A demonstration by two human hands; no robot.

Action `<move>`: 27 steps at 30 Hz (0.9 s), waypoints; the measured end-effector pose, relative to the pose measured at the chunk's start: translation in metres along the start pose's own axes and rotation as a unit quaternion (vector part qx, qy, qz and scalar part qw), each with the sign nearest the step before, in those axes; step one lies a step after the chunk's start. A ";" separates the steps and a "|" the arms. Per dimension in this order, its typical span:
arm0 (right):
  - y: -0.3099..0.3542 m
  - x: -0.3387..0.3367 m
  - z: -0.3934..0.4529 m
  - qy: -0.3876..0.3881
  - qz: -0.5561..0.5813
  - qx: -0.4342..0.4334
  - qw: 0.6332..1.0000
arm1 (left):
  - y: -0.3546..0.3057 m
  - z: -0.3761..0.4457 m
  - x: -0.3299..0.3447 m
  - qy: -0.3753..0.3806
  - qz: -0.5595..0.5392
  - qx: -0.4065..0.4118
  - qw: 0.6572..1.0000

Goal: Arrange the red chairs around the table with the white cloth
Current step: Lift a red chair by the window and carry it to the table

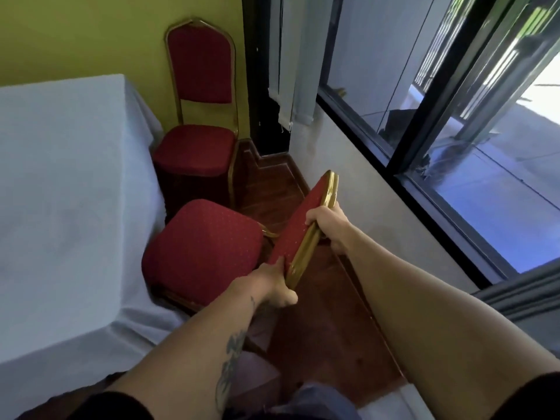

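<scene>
Both hands (280, 286) grip red chair's (206, 247) backrest beside table (60, 177).

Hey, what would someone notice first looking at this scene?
Both hands, the left hand and the right hand, grip the gold-framed back of the near red chair, which sits beside the table with the white cloth. A second red chair stands against the yellow-green wall beyond.

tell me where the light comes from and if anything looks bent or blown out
Head view: daylight enters through the window on the right, whose top corner is blown out white; the wide lens bows the window frame and table edge; the white cloth looks bluish; both hands gripping the chair backrest are slightly soft.
</scene>
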State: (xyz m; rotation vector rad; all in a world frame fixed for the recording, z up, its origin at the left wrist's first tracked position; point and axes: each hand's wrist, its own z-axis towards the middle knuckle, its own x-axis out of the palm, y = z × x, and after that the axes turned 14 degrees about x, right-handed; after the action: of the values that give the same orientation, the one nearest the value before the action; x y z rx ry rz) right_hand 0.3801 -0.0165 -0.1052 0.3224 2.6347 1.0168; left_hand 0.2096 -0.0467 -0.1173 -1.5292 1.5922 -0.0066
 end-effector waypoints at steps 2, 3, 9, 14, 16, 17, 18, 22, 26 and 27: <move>0.002 0.004 0.002 0.014 -0.001 0.000 1.000 | 0.001 -0.001 -0.002 -0.011 -0.004 -0.010 1.000; 0.004 0.006 0.003 0.021 -0.005 0.000 1.000 | 0.002 -0.001 -0.002 -0.016 -0.006 -0.018 1.000; 0.015 0.002 0.022 0.062 0.000 -0.025 0.998 | -0.005 0.011 -0.003 -0.078 -0.054 -0.062 0.994; 0.019 -0.007 0.036 0.106 -0.009 -0.030 0.994 | -0.019 0.017 0.007 -0.149 -0.113 -0.106 0.977; 0.023 -0.010 0.040 0.128 -0.020 -0.020 0.991 | -0.029 0.019 0.010 -0.176 -0.120 -0.120 0.970; 0.025 -0.011 0.040 0.135 -0.029 -0.016 0.990 | -0.035 0.018 0.012 -0.190 -0.125 -0.127 0.965; 0.027 -0.012 0.041 0.140 -0.039 -0.012 0.989 | -0.039 0.018 0.013 -0.201 -0.132 -0.135 0.961; 0.038 -0.016 0.051 0.158 -0.063 0.003 0.985 | -0.052 0.023 0.016 -0.214 -0.167 -0.151 0.950; 0.055 -0.011 0.056 0.196 -0.099 0.004 0.976 | -0.055 0.027 0.013 -0.238 -0.187 -0.169 0.938; 0.059 -0.008 0.056 0.198 -0.110 0.003 0.974 | -0.053 0.028 0.011 -0.245 -0.190 -0.171 0.935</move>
State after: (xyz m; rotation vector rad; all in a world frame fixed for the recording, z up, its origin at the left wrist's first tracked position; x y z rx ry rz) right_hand 0.4130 0.0584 -0.1035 -0.1922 2.9345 1.0901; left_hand 0.2697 -0.0524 -0.1108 -1.9060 0.9166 0.4263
